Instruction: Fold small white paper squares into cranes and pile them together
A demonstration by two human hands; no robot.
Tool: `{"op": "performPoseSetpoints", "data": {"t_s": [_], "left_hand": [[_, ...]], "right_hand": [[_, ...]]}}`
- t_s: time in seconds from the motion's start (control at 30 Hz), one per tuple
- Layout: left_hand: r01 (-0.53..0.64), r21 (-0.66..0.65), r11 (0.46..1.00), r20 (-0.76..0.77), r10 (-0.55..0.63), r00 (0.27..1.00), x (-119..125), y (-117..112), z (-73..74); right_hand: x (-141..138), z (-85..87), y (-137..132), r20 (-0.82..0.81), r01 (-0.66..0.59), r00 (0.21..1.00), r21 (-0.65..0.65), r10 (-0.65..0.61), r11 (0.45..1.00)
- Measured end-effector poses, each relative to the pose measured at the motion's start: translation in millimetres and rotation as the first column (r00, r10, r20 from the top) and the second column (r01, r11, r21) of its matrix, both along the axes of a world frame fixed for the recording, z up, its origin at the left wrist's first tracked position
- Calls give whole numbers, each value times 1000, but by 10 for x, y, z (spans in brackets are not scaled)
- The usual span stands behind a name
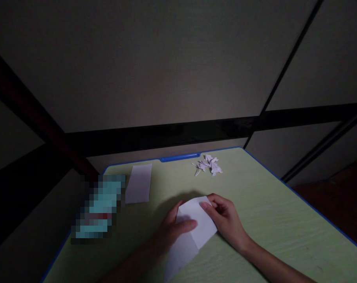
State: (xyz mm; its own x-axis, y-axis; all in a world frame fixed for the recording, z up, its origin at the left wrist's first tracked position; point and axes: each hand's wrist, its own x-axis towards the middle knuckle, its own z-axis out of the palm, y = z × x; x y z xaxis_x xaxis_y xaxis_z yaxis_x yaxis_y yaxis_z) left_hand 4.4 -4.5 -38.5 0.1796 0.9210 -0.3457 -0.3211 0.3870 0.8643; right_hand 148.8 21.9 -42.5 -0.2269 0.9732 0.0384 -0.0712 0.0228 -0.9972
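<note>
A white sheet of paper (193, 232) lies partly folded on the pale green table (269, 220), its upper part turned over the lower. My left hand (174, 228) grips its left edge, thumb on top and fingers behind. My right hand (225, 218) pinches the top right corner of the folded part. Both hands are closed on the sheet.
A second white sheet (139, 183) lies flat at the back left. Several small folded paper figures (208, 165) sit in a heap near the far edge. A blurred blue-green object (98, 208) rests on the left edge. A dark wall stands behind the blue-rimmed table.
</note>
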Motion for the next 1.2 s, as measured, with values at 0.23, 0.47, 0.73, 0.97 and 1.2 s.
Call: {"op": "performPoseSetpoints", "data": {"t_s": [0.23, 0.47, 0.73, 0.97, 1.2], "left_hand": [[69, 47, 996, 35, -71, 997, -94, 111, 18], [192, -74, 979, -76, -197, 977, -163, 77, 88], [140, -6, 990, -84, -140, 987, -139, 71, -27], [-55, 86, 995, -147, 67, 987, -110, 96, -37], [-39, 107, 994, -175, 58, 983, -49, 26, 3]], "right_hand": [[40, -9, 62, -69, 60, 995, -115, -68, 992], [86, 16, 156, -311, 118, 927, -281, -207, 952], [59, -16, 147, -465, 101, 859, -259, -216, 961], [-24, -19, 1, -257, -265, 933, -8, 254, 964], [-31, -74, -116, 63, -356, 931, -62, 360, 932]]}}
